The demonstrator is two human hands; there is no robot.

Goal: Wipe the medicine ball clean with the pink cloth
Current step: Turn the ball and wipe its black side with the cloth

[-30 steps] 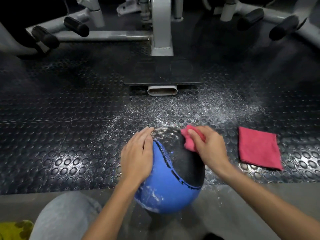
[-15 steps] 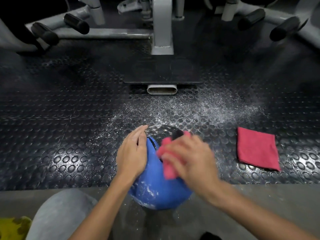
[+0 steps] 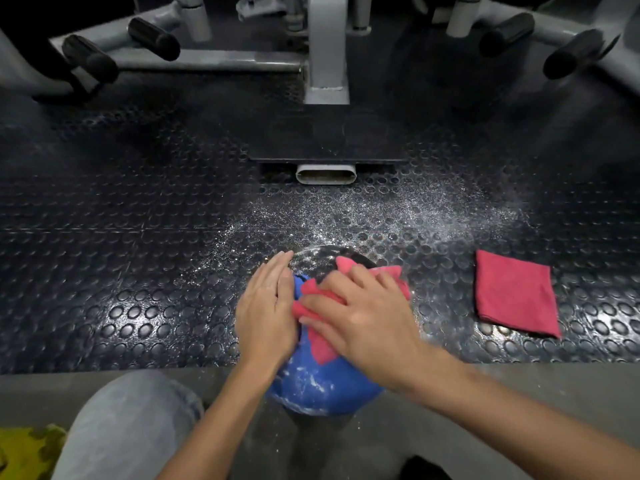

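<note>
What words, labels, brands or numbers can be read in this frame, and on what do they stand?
There is no readable text anywhere.
The medicine ball, the pink cloth under the right hand, the spare folded cloth, the floor mat and the grey machine frame show no lettering, numbers or logos.

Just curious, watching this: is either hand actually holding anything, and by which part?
Nothing is gripped. The right hand presses the cloth flat on top of the ball; the left hand rests flat on its left side.
</note>
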